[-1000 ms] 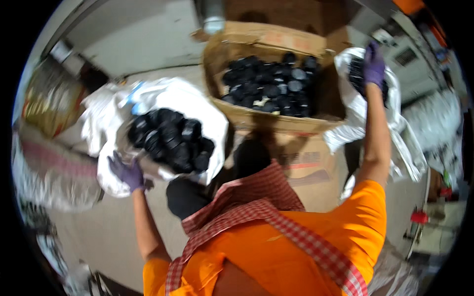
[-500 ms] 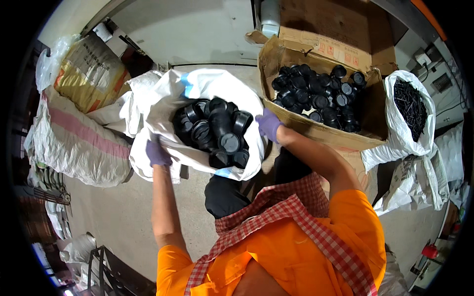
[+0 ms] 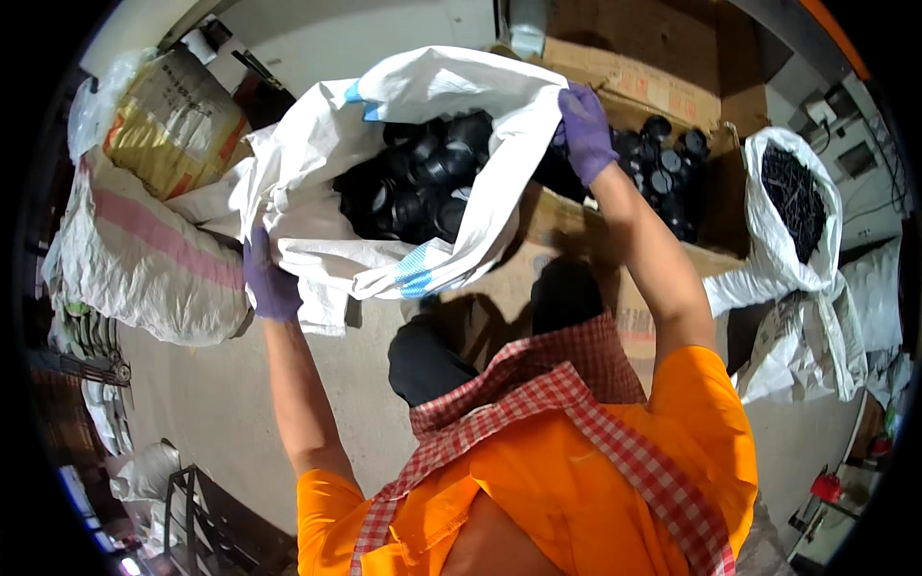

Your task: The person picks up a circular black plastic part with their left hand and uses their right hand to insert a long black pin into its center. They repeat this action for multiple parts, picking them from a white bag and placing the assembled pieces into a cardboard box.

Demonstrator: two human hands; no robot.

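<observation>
A white woven sack (image 3: 327, 134) stands before me with its mouth pulled wide. Several round black plastic parts (image 3: 423, 182) lie inside it. Purple gloves cover both hands. My left hand (image 3: 271, 278) grips the sack's rim on the left side. At the upper right of the rim, my right hand (image 3: 587, 132) is closed on the raised edge. Just beyond that hand is a cardboard box (image 3: 706, 120), which holds more black parts (image 3: 663, 163) of the same kind. The sack's raised side and my right hand cover part of the box.
To the right stands a white sack (image 3: 764, 230) full of thin black pieces (image 3: 795, 197). A stuffed white sack with a pink stripe (image 3: 163, 245) lies at the left, below a yellow package (image 3: 178, 134). A black metal frame (image 3: 192, 518) is at lower left.
Both hands have lifted and spread the sack's rim. My right hand moved up and right; my left went outward and slightly up. The sack's mouth stands taller, and the parts inside have shifted.
</observation>
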